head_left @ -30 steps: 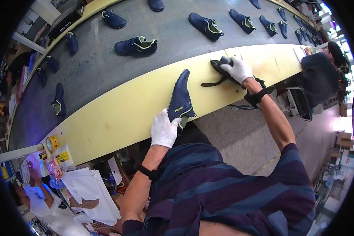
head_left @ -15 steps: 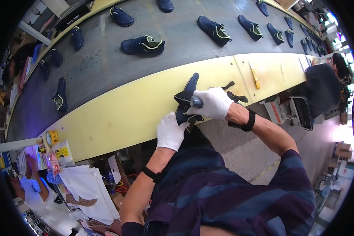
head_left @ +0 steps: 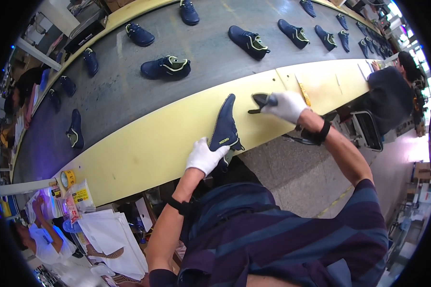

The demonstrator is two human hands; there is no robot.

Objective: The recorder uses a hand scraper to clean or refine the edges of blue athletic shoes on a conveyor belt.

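Hands are working apart | left hand (head_left: pixel 207 156) is gripping navy shoe (head_left: pixel 223 126) by its heel end, at yellow desk's (head_left: pixel 143 138) near edge | right hand (head_left: pixel 288 106) is clasping blurred dark piece (head_left: pixel 260 101), farther right | handling seemingly is running midway; what's left isn't showing | other navy shoes (head_left: pixel 160 69) are lying beyond

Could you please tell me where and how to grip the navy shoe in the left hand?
The navy shoe is probably best gripped at its heel end, from the near left, where the white-gloved left hand has it: the toe points away across the yellow table, while the heel end lies toward the person.
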